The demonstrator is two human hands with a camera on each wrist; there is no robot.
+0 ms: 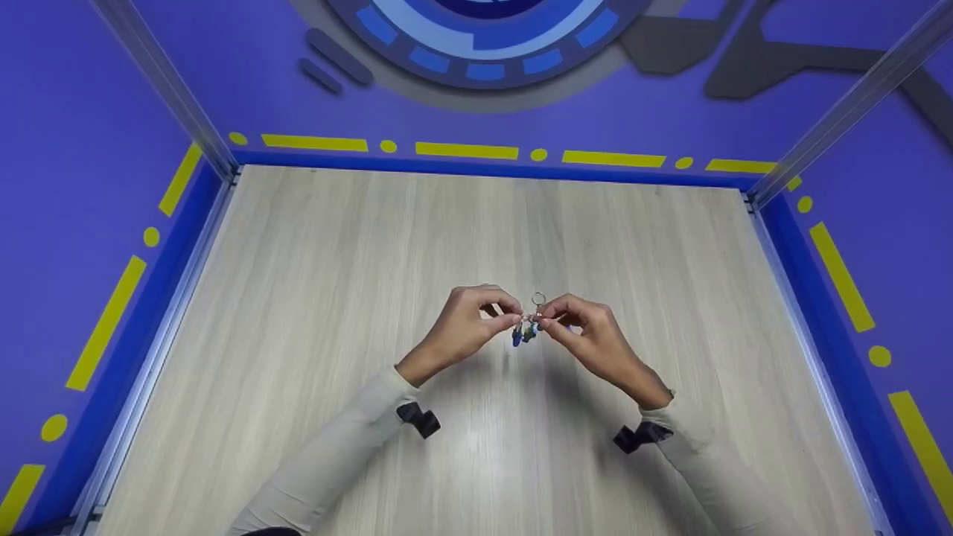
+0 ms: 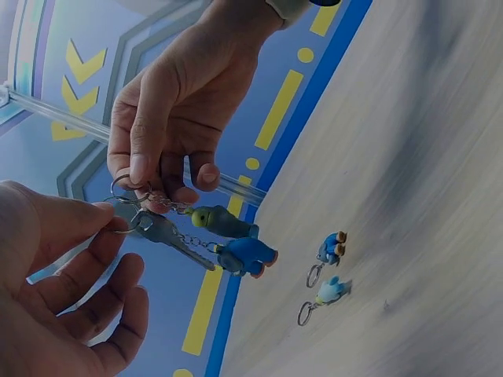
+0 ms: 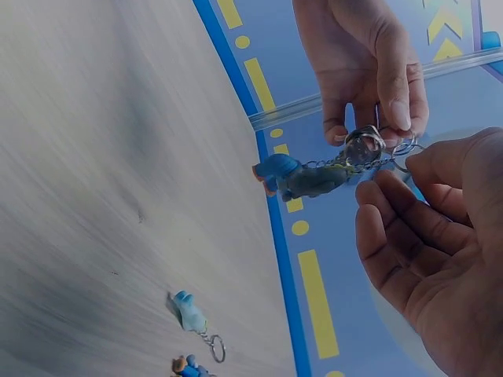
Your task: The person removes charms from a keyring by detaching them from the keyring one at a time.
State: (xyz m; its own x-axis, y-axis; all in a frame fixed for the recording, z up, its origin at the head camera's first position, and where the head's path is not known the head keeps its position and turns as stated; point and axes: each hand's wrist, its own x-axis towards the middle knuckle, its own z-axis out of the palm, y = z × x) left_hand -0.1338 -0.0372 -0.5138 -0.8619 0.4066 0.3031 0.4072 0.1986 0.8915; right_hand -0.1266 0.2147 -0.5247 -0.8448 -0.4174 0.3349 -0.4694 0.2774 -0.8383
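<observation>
Left hand (image 1: pixel 463 324): thumb and fingertips pinching the bunch's metal rings (image 2: pixel 130 202)
Key (image 2: pixel 171 236): between both hands, above the table (image 1: pixel 335 260)
Hanging charms: grey-green figure (image 2: pixel 225 223) and blue figure (image 2: pixel 251 253), beside the key
Right hand (image 1: pixel 595 341): thumb and fingers also pinching at the rings
Loose charms: another blue figure (image 2: pixel 330 250) and a pale-blue figure (image 2: pixel 333 290), on the table
Progress: seemingly partway; key and two charms gathered, two apart; full linking cannot be told

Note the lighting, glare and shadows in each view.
Head view: brightest, with pale glare low on the table and soft shadow below the right hand; left wrist view: dimmer, a dark shadow band across the table; right wrist view: also dim, smudgy shadows there.
</observation>
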